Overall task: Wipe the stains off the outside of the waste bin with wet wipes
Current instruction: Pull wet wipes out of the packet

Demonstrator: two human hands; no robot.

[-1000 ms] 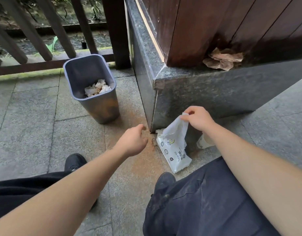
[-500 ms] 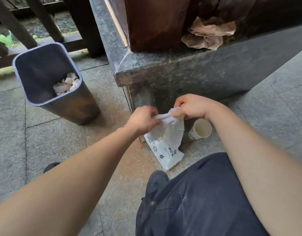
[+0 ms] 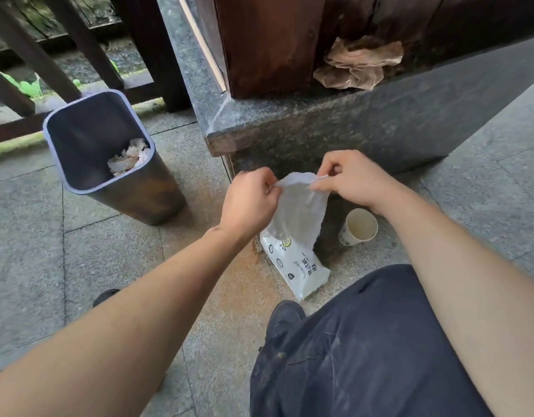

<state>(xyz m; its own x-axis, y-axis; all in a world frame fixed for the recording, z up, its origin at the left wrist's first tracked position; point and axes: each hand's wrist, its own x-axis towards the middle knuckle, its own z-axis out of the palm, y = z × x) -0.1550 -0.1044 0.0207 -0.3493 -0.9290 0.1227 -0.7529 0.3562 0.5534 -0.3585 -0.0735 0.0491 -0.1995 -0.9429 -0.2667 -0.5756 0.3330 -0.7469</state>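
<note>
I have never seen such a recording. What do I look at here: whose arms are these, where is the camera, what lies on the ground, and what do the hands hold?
There is no machine here. A person wears a wide-angle camera on the head, so you look down along that person's own arms, dark trousers and shoes.

The left hand and the right hand each pinch the upper edge of one wet wipe and hold it spread between them.

Below it, on the stone floor, lies the white pack of wipes. To its right stands a paper cup. To the left stands the grey waste bin, with brownish stains on its outer wall and crumpled paper inside. Behind is a dark stone ledge with crumpled brown paper on it.
</note>
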